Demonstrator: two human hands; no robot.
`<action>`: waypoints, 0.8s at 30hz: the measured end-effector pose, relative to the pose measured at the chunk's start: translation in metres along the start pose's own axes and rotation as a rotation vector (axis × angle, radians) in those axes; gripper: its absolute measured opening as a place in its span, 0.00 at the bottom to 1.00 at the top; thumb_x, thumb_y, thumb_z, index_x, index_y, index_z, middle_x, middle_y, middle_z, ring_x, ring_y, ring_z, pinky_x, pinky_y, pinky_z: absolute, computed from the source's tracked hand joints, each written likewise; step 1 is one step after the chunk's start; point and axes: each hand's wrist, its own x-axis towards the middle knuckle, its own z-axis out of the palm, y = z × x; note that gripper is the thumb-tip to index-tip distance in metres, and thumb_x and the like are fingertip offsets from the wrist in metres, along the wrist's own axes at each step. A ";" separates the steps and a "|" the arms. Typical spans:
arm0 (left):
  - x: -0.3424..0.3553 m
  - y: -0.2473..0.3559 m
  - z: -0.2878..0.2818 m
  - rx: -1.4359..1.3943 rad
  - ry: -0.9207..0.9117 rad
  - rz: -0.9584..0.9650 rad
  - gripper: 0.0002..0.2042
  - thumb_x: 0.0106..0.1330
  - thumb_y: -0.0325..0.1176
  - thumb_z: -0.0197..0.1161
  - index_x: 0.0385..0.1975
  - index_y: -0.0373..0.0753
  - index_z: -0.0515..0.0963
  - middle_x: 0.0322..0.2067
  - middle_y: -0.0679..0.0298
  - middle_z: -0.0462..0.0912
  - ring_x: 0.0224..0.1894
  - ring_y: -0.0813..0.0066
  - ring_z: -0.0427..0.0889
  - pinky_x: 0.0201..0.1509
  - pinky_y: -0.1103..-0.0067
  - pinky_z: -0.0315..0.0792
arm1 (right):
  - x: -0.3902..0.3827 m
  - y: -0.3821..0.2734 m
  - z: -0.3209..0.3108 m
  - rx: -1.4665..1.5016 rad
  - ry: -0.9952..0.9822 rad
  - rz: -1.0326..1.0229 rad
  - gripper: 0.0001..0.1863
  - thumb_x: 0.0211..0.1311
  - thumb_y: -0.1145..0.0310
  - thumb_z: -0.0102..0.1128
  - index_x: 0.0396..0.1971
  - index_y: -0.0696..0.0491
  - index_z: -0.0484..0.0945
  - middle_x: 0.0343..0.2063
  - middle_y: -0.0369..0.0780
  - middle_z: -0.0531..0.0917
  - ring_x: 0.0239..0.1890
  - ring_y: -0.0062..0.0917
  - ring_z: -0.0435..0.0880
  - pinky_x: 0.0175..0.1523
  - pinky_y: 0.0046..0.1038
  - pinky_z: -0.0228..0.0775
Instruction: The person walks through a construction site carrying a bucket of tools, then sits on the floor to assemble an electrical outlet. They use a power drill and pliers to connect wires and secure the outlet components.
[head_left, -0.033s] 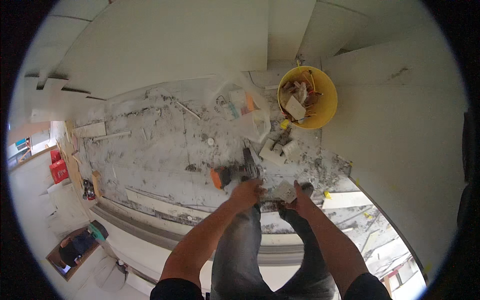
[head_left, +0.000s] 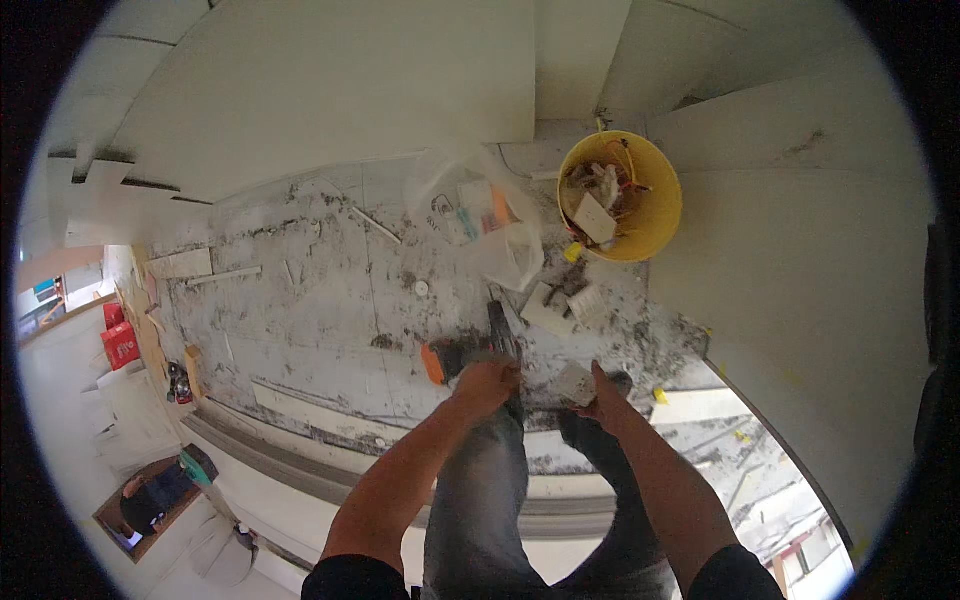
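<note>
Pale floor (head_left: 310, 315), heavily smeared with dark grime, running up to large off-white panels (head_left: 350, 80) at the far side. Yellow bucket (head_left: 662, 208) ahead and to the right, loaded with scraps, wire and a flat white plate (head_left: 594, 218). Left of it, a clear plastic bag (head_left: 522, 248) with orange and teal items inside. White box-like pieces (head_left: 548, 308) sit just below the bucket; yellow scraps (head_left: 660, 397) lie farther right. Thin white strip (head_left: 376, 225) and small white disc (head_left: 421, 288) out on the open floor. Far left: red box (head_left: 120, 345); lower left, a person (head_left: 155, 500) in dark clothes, seen small.

Closest obstacle: orange-and-black tool (head_left: 434, 363) on the floor, right by the left hand (head_left: 487, 386). Grey trouser legs (head_left: 480, 480) come up below both hands.

Left hand: fingers bent inward, motion-blurred; cannot tell how far open, or whether it grips anything. Right hand (head_left: 607, 400): closed on a white squarish piece (head_left: 576, 384), thumb along its right edge, other fingers partly hidden beneath. Piece is held above the floor, between the hands, apart from the left.

Markings: pale print on the red box, too small to read; bag contents blurred behind the plastic.
</note>
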 end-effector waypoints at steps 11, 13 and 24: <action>0.129 -0.105 -0.017 0.206 1.032 0.364 0.19 0.66 0.30 0.65 0.56 0.36 0.75 0.49 0.46 0.79 0.54 0.45 0.77 0.59 0.58 0.72 | 0.237 0.003 -0.059 -0.196 0.267 0.139 0.49 0.66 0.24 0.50 0.64 0.57 0.72 0.49 0.48 0.84 0.44 0.41 0.87 0.45 0.44 0.85; 0.158 -0.034 -0.051 0.150 1.186 0.661 0.17 0.66 0.30 0.64 0.54 0.36 0.77 0.49 0.46 0.79 0.53 0.46 0.78 0.58 0.58 0.72 | 0.262 0.003 -0.124 -0.306 0.201 -0.137 0.47 0.67 0.27 0.52 0.62 0.60 0.72 0.46 0.52 0.84 0.41 0.41 0.88 0.44 0.41 0.87; 0.227 -0.069 -0.036 0.720 0.261 0.363 0.14 0.60 0.36 0.65 0.42 0.35 0.81 0.37 0.47 0.85 0.39 0.45 0.85 0.45 0.56 0.76 | 0.168 -0.084 -0.014 -0.872 0.203 -0.232 0.47 0.73 0.28 0.37 0.42 0.63 0.84 0.36 0.48 0.90 0.35 0.32 0.91 0.46 0.36 0.84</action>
